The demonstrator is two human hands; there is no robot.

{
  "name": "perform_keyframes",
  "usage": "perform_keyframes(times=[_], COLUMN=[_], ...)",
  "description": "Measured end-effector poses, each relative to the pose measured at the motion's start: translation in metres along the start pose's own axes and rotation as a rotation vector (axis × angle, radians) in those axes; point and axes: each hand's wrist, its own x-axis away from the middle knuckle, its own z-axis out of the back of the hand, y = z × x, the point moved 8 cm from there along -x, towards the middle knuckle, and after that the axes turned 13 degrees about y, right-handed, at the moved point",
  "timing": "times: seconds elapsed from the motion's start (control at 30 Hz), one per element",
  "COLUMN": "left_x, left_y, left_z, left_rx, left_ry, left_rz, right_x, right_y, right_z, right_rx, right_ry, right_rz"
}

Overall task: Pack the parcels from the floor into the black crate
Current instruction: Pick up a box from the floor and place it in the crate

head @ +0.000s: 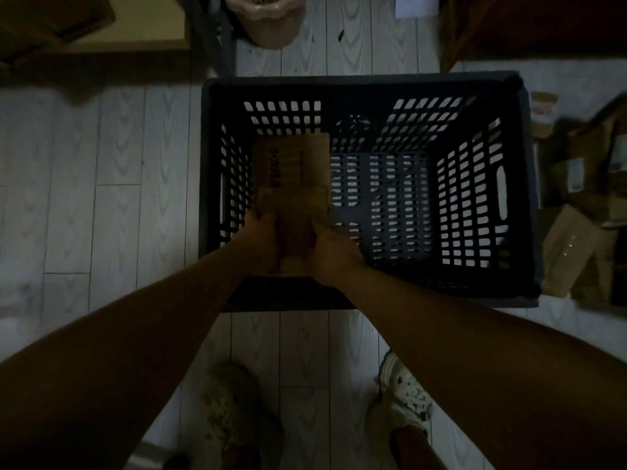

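The crate [368,84] stands on the floor [101,184] directly ahead of the person, whose two shoes [234,412] sit on the floor just behind its near wall. Inside the crate, against its left wall, lies a parcel [291,164], running from near the far wall back toward the near one. The left hand [263,240] and right hand [330,256] meet over the near end of a second parcel [293,232] lying on it, one on each side. To the right of the crate, more parcels [583,198] are heaped on the floor, close beside its right wall. Beyond the crate's far left corner sits a sack [268,15]; further left, a box [84,22].
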Motion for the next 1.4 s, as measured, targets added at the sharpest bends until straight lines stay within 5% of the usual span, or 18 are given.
perform_keyframes(times=[0.1,0.43,0.57,0.8,0.9,1.03,1.2,1.4], left_x=[0.0,-0.012,-0.029,-0.047,-0.054,-0.062,-0.024,0.09], left_y=[-0.004,-0.02,-0.025,-0.039,-0.04,-0.044,-0.023,0.015], left_z=[-0.009,-0.022,-0.024,-0.05,-0.059,-0.066,-0.031,0.065], left_rx=[0.044,-0.333,-0.402,-0.445,-0.447,-0.454,-0.227,-0.162], left_ry=[0.03,0.097,0.096,0.042,0.111,0.007,-0.024,-0.081], left_rz=[-0.007,-0.169,-0.227,-0.237,-0.274,-0.283,-0.189,-0.135], right_x=[0.0,-0.013,-0.027,-0.056,-0.072,-0.075,-0.028,0.068], right_y=[0.005,0.005,0.014,0.024,0.04,0.042,0.033,0.003], right_z=[-0.01,-0.051,-0.071,-0.074,-0.091,-0.098,-0.043,0.083], right_rx=[-0.008,0.028,-0.091,-0.094,-0.144,-0.108,-0.201,-0.01], right_ry=[0.01,-0.132,-0.174,0.076,0.032,-0.057,-0.082,-0.089], right_rz=[0.014,0.102,0.017,-0.034,-0.118,-0.133,-0.211,-0.093])
